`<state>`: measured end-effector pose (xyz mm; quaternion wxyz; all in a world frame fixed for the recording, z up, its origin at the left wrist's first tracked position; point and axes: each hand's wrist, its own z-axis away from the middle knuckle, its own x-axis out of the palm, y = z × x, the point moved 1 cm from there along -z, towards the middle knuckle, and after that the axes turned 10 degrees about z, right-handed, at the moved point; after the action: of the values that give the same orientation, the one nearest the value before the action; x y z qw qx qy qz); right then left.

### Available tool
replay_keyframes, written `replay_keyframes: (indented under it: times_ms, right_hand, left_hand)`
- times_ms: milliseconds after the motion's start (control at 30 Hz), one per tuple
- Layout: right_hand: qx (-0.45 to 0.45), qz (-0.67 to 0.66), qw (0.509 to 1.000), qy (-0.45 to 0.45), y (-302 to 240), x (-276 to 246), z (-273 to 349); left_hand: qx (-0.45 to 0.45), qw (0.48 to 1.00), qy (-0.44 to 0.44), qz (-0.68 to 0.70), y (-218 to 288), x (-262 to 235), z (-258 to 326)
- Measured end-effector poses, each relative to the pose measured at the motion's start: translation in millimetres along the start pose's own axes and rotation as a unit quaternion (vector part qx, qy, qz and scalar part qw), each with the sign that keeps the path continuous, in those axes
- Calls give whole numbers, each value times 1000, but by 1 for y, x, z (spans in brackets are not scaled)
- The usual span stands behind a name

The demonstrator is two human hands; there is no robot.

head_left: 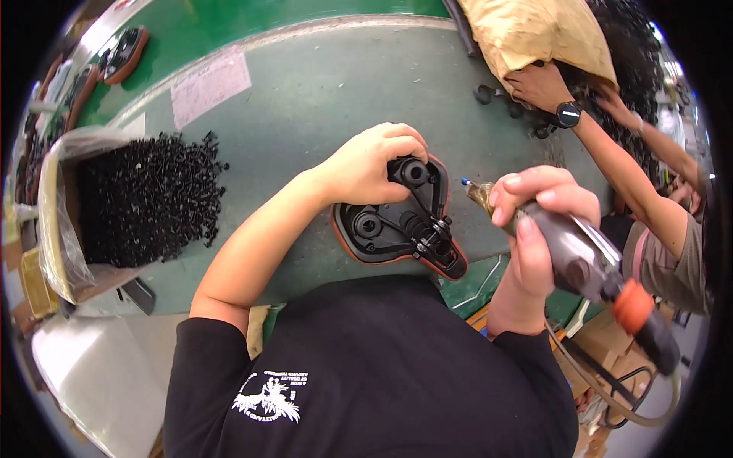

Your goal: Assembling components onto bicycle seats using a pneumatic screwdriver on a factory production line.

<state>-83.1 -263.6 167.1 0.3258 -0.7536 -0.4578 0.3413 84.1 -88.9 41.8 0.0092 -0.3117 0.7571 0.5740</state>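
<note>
A bicycle saddle (397,229) lies upside down on the green worktable, its black underside with two round sockets facing up and an orange-brown edge around it. My left hand (378,164) is closed over the saddle's far side, with the fingers curled beside one round socket. Raised to the right of the saddle, a grey and orange power screwdriver (573,248) sits in my right hand (546,210), fingers wrapped round its body. Its blue-tipped bit (466,182) points left toward the saddle, apart from it.
At the left, a plastic-lined box (57,221) spills small black parts (145,198) onto the table. A paper sheet (210,85) lies beyond. Another person's hands (542,85) hold a yellow sack (534,34) at the far right. The screwdriver's cable (611,404) loops down at the right.
</note>
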Motion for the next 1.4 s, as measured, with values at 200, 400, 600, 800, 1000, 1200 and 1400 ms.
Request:
replay_keyframes:
  times_ms: [200,400,600,800,1000,1200,1400]
  right_hand:
    - [73,-11,994,78,75,-41,44]
    - [93,-28,989,111,100,-53,76]
    - [114,-51,981,151,105,-53,74]
    - [130,-38,978,159,105,-55,75]
    - [159,-31,984,73,93,-43,50]
    - [117,-76,990,-18,89,6,14]
    - [138,-147,977,-68,93,58,10]
  left_hand:
    - [-56,993,-82,58,2,-4,-18]
    - [-84,995,26,35,11,-52,-6]
    - [-128,782,609,24,-47,-227,65]
    - [-117,805,359,-457,-7,-207,129]
    - [-156,774,358,-498,27,-146,254]
    - [-183,731,381,-535,25,-120,277]
    - [-179,693,469,-518,1,-115,246]
